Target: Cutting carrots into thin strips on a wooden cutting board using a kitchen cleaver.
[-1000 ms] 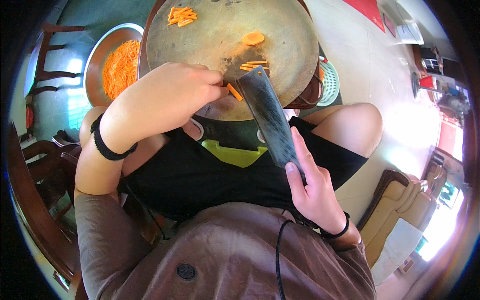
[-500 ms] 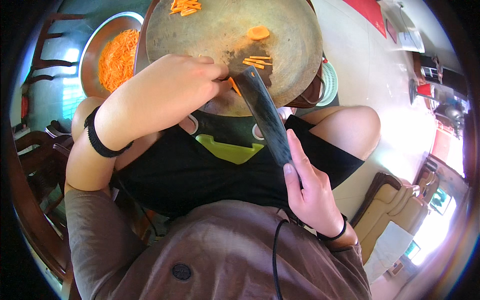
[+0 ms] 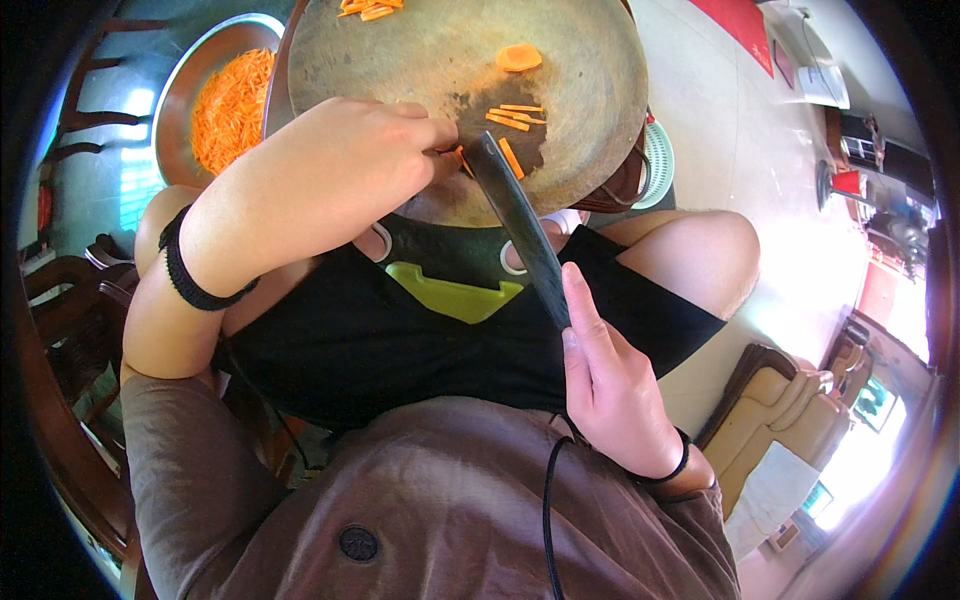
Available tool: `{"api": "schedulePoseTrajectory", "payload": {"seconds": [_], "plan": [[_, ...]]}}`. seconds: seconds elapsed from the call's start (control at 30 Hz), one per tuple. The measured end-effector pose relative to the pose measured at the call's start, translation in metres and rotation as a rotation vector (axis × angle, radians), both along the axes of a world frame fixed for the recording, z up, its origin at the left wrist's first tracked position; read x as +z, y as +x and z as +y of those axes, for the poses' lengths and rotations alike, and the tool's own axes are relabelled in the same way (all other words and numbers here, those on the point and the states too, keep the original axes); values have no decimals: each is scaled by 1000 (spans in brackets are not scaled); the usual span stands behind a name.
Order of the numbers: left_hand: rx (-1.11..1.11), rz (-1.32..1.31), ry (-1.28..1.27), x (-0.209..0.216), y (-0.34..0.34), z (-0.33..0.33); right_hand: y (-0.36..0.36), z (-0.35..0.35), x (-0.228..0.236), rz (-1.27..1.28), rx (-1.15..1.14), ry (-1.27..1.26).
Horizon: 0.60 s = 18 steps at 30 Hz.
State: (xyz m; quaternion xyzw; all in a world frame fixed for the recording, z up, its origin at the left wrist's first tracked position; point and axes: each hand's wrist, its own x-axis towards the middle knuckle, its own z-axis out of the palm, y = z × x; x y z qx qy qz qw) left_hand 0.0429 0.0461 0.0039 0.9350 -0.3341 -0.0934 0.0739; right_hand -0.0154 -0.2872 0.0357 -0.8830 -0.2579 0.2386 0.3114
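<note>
In my right hand (image 3: pixel 615 385) is a dark-bladed kitchen knife (image 3: pixel 520 225), its index finger stretched along the spine and its tip over the board. My left hand (image 3: pixel 400 150) is curled down on the round wooden chopping board (image 3: pixel 380 60), pressing a piece of carrot (image 3: pixel 465 160) that shows only a sliver beside the blade. A cut carrot stick (image 3: pixel 511 158) lies just right of the knife. Beyond it are several more carrot sticks (image 3: pixel 512 118) and a small stack of carrot slices (image 3: pixel 519 57). Another pile of sticks (image 3: pixel 370 8) sits at the far edge.
A metal bowl (image 3: pixel 172 110) full of shredded carrot stands left of the board. A pale green plastic basket (image 3: pixel 657 165) is to its right. Below the board, a yellow-green plastic piece (image 3: pixel 450 295) shows between my legs. A beige armchair (image 3: pixel 775 400) stands at right.
A carrot stick now lies separate on the knife's right side. The blade has shifted slightly left and is seen more edge-on. My left hand stays on the carrot.
</note>
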Motion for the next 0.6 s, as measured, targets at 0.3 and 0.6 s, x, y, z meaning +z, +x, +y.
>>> {"api": "schedulePoseTrajectory", "payload": {"seconds": [0.3,0.6], "plan": [[18,49,-66,0,0,1,-1,-1,0,-35,14,12],[27,36,-56,-1,0,2,-1,1,2,-11,4,-7]]}}
